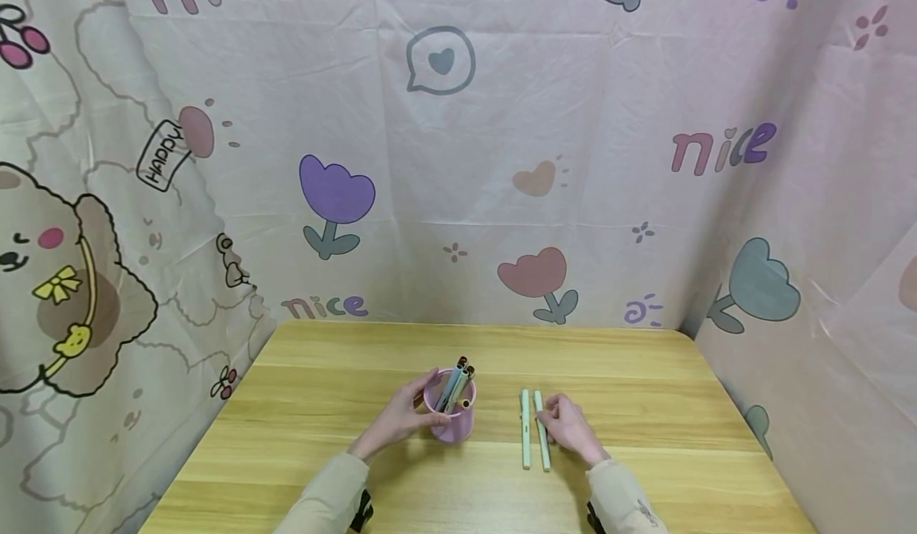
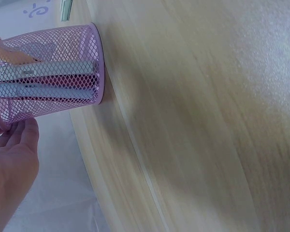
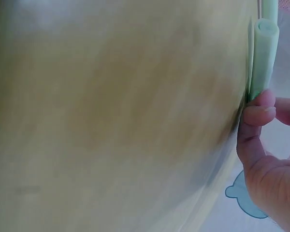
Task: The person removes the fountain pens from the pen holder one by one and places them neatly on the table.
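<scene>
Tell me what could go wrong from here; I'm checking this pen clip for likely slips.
The right hand pinches the nearer green pen, which lies right beside a second green pen; lifting one could nudge or roll the other across the table. The pink mesh pen cup already holds several pens leaning at angles, so another could catch on them. The left hand only cups the holder's side, so a bump might tip it.
</scene>
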Available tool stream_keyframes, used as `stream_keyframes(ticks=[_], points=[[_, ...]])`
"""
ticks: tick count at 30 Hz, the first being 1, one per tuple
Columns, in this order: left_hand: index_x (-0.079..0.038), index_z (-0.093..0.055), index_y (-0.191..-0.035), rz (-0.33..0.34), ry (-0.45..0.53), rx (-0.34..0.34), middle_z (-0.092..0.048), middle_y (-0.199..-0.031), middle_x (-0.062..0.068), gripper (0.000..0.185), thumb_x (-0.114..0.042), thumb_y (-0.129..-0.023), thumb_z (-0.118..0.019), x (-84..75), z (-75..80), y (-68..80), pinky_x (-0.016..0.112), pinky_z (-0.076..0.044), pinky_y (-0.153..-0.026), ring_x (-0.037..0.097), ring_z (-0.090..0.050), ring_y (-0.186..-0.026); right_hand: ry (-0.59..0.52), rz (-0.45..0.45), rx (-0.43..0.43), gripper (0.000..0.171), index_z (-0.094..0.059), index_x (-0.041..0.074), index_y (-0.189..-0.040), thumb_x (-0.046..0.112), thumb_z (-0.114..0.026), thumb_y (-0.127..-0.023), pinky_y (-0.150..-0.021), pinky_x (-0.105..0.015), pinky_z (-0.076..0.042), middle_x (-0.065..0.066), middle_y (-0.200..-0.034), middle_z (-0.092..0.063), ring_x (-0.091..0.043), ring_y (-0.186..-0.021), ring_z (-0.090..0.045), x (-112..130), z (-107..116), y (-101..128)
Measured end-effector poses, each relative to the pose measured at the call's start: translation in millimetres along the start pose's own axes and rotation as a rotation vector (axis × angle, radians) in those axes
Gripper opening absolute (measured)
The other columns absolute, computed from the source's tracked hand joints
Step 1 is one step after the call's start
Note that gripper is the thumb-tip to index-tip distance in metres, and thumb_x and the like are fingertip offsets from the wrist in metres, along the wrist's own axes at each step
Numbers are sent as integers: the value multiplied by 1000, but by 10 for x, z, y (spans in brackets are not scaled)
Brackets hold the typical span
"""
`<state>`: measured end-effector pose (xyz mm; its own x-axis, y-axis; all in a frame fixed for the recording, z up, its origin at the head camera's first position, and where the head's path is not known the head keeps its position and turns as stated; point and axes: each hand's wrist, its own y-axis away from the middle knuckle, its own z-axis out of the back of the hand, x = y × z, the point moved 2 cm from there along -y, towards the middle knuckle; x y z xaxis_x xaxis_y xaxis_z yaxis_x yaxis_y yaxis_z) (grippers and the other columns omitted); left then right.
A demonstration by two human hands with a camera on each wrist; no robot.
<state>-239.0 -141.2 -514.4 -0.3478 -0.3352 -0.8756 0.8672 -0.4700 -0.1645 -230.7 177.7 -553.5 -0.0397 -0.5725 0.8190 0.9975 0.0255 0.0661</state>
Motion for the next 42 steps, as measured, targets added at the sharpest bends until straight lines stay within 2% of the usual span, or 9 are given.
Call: stream_keyframes(ticks=[5, 10, 13, 16, 20, 25, 32, 37, 42], points=[[14, -25, -152, -2, -26, 0, -38, -154, 34, 95, -24, -84, -81, -2, 7, 8, 58, -35, -119, 51, -42, -140, -6, 27, -35, 34, -51, -11, -123, 8, -61, -96, -48, -22, -46, -7, -75, -59, -14, -57, -56, 48, 2, 26], [14, -26, -151, -17, -49, -6, -40, -153, 34, 95, -25, -85, -81, 2, 14, 15, 60, -36, -118, 51, -44, -139, -27, 114, -96, 28, -58, -8, -118, 4, -64, -93, -55, -18, -47, -6, -82, -60, -11, -67, -56, 150, -15, 43], [14, -25, -152, -14, -35, -1, -39, -153, 34, 95, -24, -85, -80, 5, 7, 11, 58, -36, -118, 50, -44, -140, -67, 172, -94, 24, -62, -4, -115, 1, -67, -91, -57, -16, -49, -5, -85, -60, -7, -69, -55, 233, -38, 44], [15, -24, -152, -17, -23, 5, -38, -153, 36, 95, -23, -85, -80, 8, 1, 5, 58, -36, -118, 51, -43, -139, -103, 264, -76, 21, -64, 0, -110, 1, -70, -90, -58, -14, -49, -4, -86, -60, -3, -68, -52, 325, -72, 57], [16, -24, -151, -12, -22, 4, -38, -153, 36, 95, -23, -85, -80, 3, 0, 4, 58, -36, -118, 52, -43, -140, -122, 455, -53, 19, -66, 4, -106, 4, -73, -88, -59, -15, -51, -5, -87, -62, -1, -71, -52, 473, -133, 110], [15, -26, -151, -18, -63, -11, -41, -152, 34, 93, -22, -85, -80, 11, 2, 9, 62, -36, -117, 52, -44, -138, -124, 608, 13, 25, -67, 7, -112, 10, -75, -88, -62, -18, -54, -5, -89, -64, 0, -74, -52, 650, -241, 160], [15, -26, -151, -27, -41, -8, -41, -152, 35, 93, -22, -86, -80, 4, 0, 9, 61, -37, -117, 52, -45, -138, -94, 776, 42, 34, -69, 5, -119, 6, -76, -86, -63, -26, -52, -4, -85, -60, -15, -73, -52, 821, -400, 161], [16, -23, -152, -20, -10, 7, -38, -153, 35, 95, -23, -86, -79, -1, 0, 3, 60, -36, -118, 52, -44, -139, -76, 794, 72, 35, -70, 8, -120, 5, -76, -86, -60, -27, -48, 0, -85, -53, -22, -73, -48, 897, -449, 160], [17, -22, -151, -20, -2, 13, -38, -153, 36, 97, -24, -85, -80, 9, 2, -1, 59, -35, -118, 52, -43, -139, -42, 772, 91, 33, -71, 6, -120, 3, -74, -86, -59, -34, -48, -13, -85, -54, -26, -74, -48, 919, -479, 141]])
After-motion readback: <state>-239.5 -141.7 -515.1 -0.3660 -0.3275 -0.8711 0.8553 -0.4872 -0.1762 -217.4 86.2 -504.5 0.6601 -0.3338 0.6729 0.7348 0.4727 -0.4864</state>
